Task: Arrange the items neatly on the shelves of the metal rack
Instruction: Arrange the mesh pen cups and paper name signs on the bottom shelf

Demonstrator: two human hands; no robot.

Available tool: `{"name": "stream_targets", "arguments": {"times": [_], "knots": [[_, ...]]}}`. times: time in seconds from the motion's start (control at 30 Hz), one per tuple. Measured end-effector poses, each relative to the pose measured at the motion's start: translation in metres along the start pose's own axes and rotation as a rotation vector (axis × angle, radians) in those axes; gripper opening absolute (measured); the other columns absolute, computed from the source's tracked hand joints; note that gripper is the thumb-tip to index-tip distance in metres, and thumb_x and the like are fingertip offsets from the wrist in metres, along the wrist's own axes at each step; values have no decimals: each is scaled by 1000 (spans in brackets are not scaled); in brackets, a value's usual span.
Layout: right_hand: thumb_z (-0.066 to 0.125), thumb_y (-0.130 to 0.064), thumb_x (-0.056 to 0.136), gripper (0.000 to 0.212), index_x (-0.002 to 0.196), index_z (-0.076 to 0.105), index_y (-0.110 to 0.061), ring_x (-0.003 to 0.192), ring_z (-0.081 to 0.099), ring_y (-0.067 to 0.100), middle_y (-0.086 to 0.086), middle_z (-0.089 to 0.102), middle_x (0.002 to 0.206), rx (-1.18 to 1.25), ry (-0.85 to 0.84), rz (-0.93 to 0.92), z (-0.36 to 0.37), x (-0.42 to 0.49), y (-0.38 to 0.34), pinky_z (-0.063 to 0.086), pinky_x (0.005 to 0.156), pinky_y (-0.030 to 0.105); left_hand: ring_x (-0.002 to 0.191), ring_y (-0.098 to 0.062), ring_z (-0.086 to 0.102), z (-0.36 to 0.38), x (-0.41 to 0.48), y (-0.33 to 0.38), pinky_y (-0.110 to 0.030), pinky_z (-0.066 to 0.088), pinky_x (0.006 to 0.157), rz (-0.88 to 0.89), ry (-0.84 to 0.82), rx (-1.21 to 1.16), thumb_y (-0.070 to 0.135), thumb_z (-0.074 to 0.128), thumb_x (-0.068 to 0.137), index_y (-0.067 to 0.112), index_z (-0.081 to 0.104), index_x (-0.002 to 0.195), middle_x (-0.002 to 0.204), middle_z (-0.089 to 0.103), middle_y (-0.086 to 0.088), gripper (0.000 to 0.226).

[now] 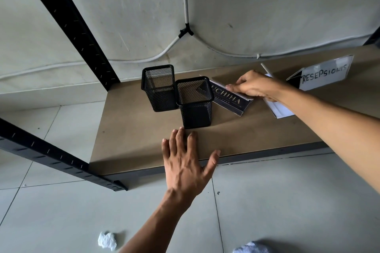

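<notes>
the right hand (254,86) reaches in over the brown shelf board (131,129) of the metal rack (72,24), its fingers curled over the top edge of a dark nameplate (228,101) lettered "uchiha", gripping it. the nameplate sits on the board just beside the nearer of two black mesh pen holders (195,109); the farther pen holder (159,90) stands upright, touching it at the back left. the left hand (185,162) lies flat and spread over the board's front edge, holding nothing, fingertips just short of the nearer holder; whether it touches the board i cannot tell. white papers (281,110) lie under the right forearm. a "resepsionis" sign (324,75) stands further right. crumpled paper (107,240) lies on the floor.
</notes>
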State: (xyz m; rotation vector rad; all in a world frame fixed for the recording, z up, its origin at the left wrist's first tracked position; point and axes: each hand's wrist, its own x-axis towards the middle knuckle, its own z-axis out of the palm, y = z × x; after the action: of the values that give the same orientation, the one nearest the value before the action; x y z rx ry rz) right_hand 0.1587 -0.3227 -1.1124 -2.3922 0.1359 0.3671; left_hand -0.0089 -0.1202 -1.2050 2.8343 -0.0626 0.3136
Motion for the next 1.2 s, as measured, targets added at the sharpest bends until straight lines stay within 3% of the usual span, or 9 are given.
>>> {"name": "stream_targets", "arguments": {"times": [0.1, 0.33, 0.53, 0.7, 0.77, 0.83, 0.9, 1.0, 1.2], "knots": [[69, -52, 78, 54, 104, 68, -5, 102, 59, 23, 11, 68, 105, 12, -16, 20, 0, -2, 2, 39, 78, 26, 135, -34, 37, 0, 0, 0, -49, 17, 115, 1, 1, 2, 74, 28, 87, 13, 56, 126, 138, 49, -15, 78], [66, -50, 82, 49, 100, 69, -4, 89, 60, 19, 10, 71, 100, 28, -19, -9, 2, -7, 4, 42, 77, 28, 134, -33, 36, 0, 0, 1, -49, 18, 114, 7, 8, 11, 74, 30, 87, 13, 56, 126, 138, 49, -15, 77], [75, -37, 79, 34, 89, 62, -7, 67, 47, 13, -4, 50, 69, 114, 203, -176, 9, -29, 8, 35, 58, 25, 134, -34, 38, 0, 0, -1, -50, 19, 114, 15, 16, 2, 73, 31, 87, 12, 56, 125, 137, 50, -16, 76], [68, -42, 84, 34, 88, 61, -9, 77, 49, 18, 1, 54, 78, 40, 245, -120, 13, -35, 20, 35, 66, 28, 133, -34, 38, 0, 1, 0, -50, 19, 113, 12, 21, 10, 73, 32, 86, 12, 57, 125, 137, 51, -16, 76], [67, -45, 83, 34, 77, 60, -12, 74, 52, 20, 2, 55, 73, 3, 303, -101, 12, -35, 23, 40, 66, 31, 134, -34, 38, 1, 0, 0, -49, 19, 113, 10, 19, 10, 73, 32, 86, 12, 56, 126, 137, 50, -16, 77], [58, -51, 87, 42, 65, 52, -15, 58, 54, 21, 0, 53, 61, 136, 389, 10, 7, -37, 23, 42, 53, 29, 133, -34, 38, 1, 0, -1, -49, 18, 113, 11, 25, 10, 73, 32, 86, 12, 56, 126, 137, 50, -16, 77], [52, -48, 92, 42, 67, 51, -14, 37, 45, 14, 2, 52, 55, 440, 309, 220, 3, -43, 22, 30, 36, 16, 133, -34, 38, 1, 0, 0, -48, 18, 113, 13, 29, 8, 73, 31, 86, 12, 56, 125, 136, 51, -15, 77], [52, -39, 94, 35, 69, 47, -16, 36, 40, 11, 3, 52, 58, 637, 81, 431, 6, -54, 27, 23, 30, 11, 133, -34, 38, 1, 1, 0, -49, 19, 113, 12, 26, 12, 73, 30, 86, 12, 57, 124, 136, 51, -15, 77], [47, -26, 98, 30, 74, 52, -9, 26, 41, 3, 1, 56, 42, 1027, -76, 566, 14, -57, 28, 25, 26, 11, 134, -32, 36, 1, 1, 0, -49, 18, 114, 10, 17, 15, 74, 29, 86, 13, 56, 125, 137, 49, -13, 78]]}}
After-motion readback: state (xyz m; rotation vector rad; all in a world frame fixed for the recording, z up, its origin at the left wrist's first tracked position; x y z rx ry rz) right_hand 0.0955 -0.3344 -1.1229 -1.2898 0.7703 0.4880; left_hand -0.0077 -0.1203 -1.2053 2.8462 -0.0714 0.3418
